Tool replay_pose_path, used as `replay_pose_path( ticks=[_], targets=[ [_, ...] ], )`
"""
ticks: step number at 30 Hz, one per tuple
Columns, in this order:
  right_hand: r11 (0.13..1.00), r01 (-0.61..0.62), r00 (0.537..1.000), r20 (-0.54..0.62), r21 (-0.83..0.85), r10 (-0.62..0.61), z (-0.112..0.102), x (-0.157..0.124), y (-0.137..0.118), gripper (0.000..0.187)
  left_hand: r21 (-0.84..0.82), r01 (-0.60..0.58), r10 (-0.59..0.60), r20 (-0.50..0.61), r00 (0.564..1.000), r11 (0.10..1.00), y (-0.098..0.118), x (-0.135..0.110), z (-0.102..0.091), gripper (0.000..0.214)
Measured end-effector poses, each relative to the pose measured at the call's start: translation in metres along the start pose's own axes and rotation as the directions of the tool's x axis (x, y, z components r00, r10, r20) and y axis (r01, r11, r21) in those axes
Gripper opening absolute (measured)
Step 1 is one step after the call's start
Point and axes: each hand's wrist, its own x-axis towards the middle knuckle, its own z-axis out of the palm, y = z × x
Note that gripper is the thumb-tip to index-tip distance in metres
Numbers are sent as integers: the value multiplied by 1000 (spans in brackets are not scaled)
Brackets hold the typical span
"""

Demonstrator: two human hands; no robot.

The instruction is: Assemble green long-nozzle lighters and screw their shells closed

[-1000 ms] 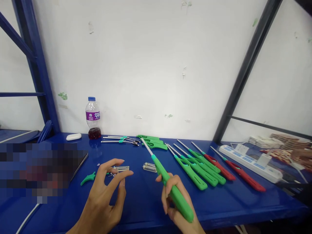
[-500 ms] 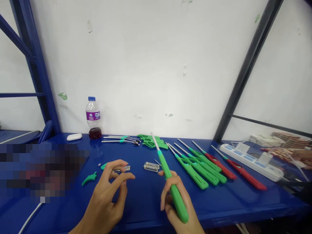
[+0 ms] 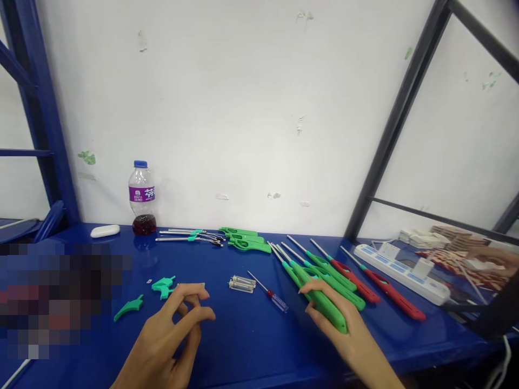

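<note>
My right hand [image 3: 348, 332] lies low on the blue bench [image 3: 243, 335], fingers closed around the handle of a green long-nosed lighter [image 3: 320, 302]. That lighter rests at the left end of a row of green lighters [image 3: 324, 270] and two red lighters [image 3: 377, 283]. My left hand [image 3: 170, 335] hovers with curled, parted fingers and holds nothing I can see. Its fingertips are close to some small green trigger pieces [image 3: 163, 285]. A clear part [image 3: 242, 283] and a tiny screwdriver [image 3: 270, 294] lie between my hands.
At the back wall stand a bottle [image 3: 141, 197], a white case [image 3: 105, 231], metal tubes [image 3: 190, 236] and green handle shells [image 3: 245, 240]. A white power strip [image 3: 401, 266] lies at the right. Another green piece [image 3: 127, 308] sits by a blurred patch at the left.
My right hand carried the green lighter rightwards and lowered it beside the row of lighters. The tiny screwdriver now shows on the bench. My left hand barely moved.
</note>
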Motion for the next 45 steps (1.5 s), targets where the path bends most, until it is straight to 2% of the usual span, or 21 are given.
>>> replay_pose_path(
  ticks=[6, 11, 14, 23, 28, 33, 36, 39, 41, 43, 45],
  targets=[
    [996, 32, 996, 82, -87, -25, 3, -1, 3, 22, -17, -19, 19, 33, 999, 1000, 2, 0, -2, 32],
    [980, 84, 993, 92, -181, -69, 13, -3, 15, 34, -66, -89, 96, 100, 990, 994, 5, 2, -4, 34],
    [966, 97, 993, 96, -240, -75, 15, -3, 21, 41, -30, -106, 109, 146, 983, 994, 8, 2, -4, 33],
    [898, 84, 996, 58, -432, -65, 34, 5, 19, 31, -3, -75, 73, 282, 957, 997, 7, -3, -4, 33],
    [831, 110, 994, 51, -546, -98, 40, 5, 18, 38, -8, -51, 51, 324, 945, 999, 5, -6, -4, 33],
    [776, 144, 987, 31, -614, -159, 42, 3, 22, 41, -29, -43, 50, 320, 946, 999, 3, -7, 2, 33],
    [742, 171, 973, -6, -648, -230, 42, 4, 23, 38, -32, 19, -6, 388, 922, 999, 3, -6, 4, 34],
    [740, 180, 966, -26, -648, -258, 38, 19, 19, 37, -10, 73, -60, 466, 883, 997, 6, -5, 2, 33],
    [745, 168, 976, 0, -645, -219, 34, 42, 12, 34, 22, 86, -85, 509, 857, 996, 8, -4, 0, 31],
    [715, 188, 982, 125, -674, -141, 33, 76, 6, 29, 54, 102, -115, 537, 836, 993, 9, -3, -1, 31],
    [712, 237, 969, 215, -661, -123, 38, 115, 4, 26, 59, 110, -125, 533, 837, 992, 8, -3, -1, 32]
  ],
)
